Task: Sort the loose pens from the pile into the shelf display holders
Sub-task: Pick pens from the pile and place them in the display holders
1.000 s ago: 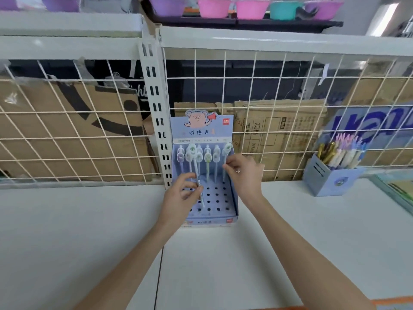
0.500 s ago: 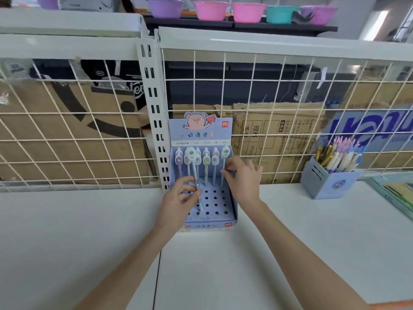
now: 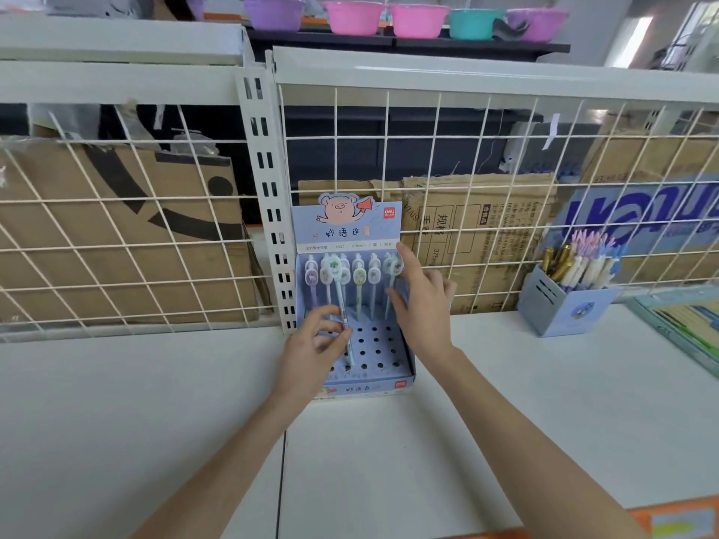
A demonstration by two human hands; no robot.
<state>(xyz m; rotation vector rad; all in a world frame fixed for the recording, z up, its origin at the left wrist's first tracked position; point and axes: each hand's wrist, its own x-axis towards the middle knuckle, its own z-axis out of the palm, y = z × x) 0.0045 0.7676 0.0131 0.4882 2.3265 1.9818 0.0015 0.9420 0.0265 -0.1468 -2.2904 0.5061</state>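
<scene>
A pale blue display holder [image 3: 404, 359] with a pig header card stands on the white shelf against the wire grid. Its base has rows of holes, and several pens with round charm tops [image 3: 358, 272] stand in the back row. My left hand [image 3: 315, 348] pinches one pen [image 3: 343, 305] by its lower barrel, upright over the holes in the left part of the holder. My right hand [image 3: 422, 301] hovers at the holder's right side with fingers spread, its fingertips near the rightmost standing pen [image 3: 391, 284].
A second blue holder [image 3: 564, 309] full of mixed pens stands to the right on the white shelf [image 3: 155, 402]. A green tray [image 3: 677, 324] lies at the far right edge. A wire grid backs the shelf, with cardboard boxes behind it. Coloured bowls sit above.
My right hand has let go of the rightmost pen and spread its fingers. My left hand still holds its pen over the holes, shifted only slightly.
</scene>
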